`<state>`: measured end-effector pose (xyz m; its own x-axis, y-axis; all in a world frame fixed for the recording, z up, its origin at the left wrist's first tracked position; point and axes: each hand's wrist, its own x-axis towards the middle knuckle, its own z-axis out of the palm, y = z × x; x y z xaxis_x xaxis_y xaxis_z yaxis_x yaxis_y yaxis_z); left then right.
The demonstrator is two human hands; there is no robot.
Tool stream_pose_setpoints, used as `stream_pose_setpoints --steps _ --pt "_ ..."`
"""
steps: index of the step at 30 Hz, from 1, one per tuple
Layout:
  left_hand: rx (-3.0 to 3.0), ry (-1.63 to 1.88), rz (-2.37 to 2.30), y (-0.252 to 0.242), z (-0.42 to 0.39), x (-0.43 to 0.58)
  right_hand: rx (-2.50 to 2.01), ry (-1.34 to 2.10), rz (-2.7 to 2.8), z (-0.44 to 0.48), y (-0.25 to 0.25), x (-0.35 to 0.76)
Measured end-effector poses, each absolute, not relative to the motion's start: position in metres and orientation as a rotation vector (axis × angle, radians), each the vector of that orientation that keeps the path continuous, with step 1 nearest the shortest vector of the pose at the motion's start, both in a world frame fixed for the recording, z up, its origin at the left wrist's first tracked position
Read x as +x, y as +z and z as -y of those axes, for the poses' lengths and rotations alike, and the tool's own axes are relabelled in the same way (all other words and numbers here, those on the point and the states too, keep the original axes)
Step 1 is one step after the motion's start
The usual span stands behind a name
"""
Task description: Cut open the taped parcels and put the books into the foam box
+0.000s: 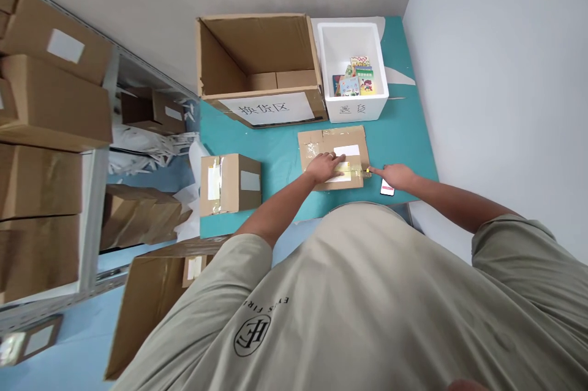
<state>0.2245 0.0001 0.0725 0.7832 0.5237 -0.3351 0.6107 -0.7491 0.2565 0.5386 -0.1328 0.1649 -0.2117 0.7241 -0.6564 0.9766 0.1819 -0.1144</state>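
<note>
A flat taped cardboard box [316, 141] with white and yellow labels lies on the table in front of me. My left hand [325, 167] rests on its top with the fingers spread, pressing near the labels. At the box's right edge, by the end of the tape seam, my right hand [395, 176] is closed with the index finger stretched forward. A small yellow tool [368, 170] shows at that fingertip; its exact kind is too small to tell. Just below the right hand lies a phone [387, 187] with a lit screen, partly covered by the hand.
Behind the box stand a large open carton [209, 97] with a handwritten sign and a white foam bin [328, 110] holding small books [366, 82]. A closed carton [233, 186] sits on the left of the green table [280, 149]. Shelves with boxes [55, 109] fill the left; a wall [500, 72] borders the right.
</note>
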Motion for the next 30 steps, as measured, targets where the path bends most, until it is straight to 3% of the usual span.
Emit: stream_pose_setpoints --steps 6,12,16,30 --pt "2.655 -0.412 -0.805 0.072 0.000 0.224 1.858 -0.972 -2.022 0.160 0.138 0.553" --pt "2.735 -0.554 -0.751 0.074 0.009 0.234 2.337 -1.788 -1.582 0.191 0.119 0.549" --pt "2.732 -0.557 -0.795 0.072 0.016 0.234 2.479 -2.119 -1.329 0.189 0.112 0.524" --pt "2.624 -0.405 -0.912 0.061 0.031 0.225 2.495 -2.229 -1.185 0.176 0.103 0.502"
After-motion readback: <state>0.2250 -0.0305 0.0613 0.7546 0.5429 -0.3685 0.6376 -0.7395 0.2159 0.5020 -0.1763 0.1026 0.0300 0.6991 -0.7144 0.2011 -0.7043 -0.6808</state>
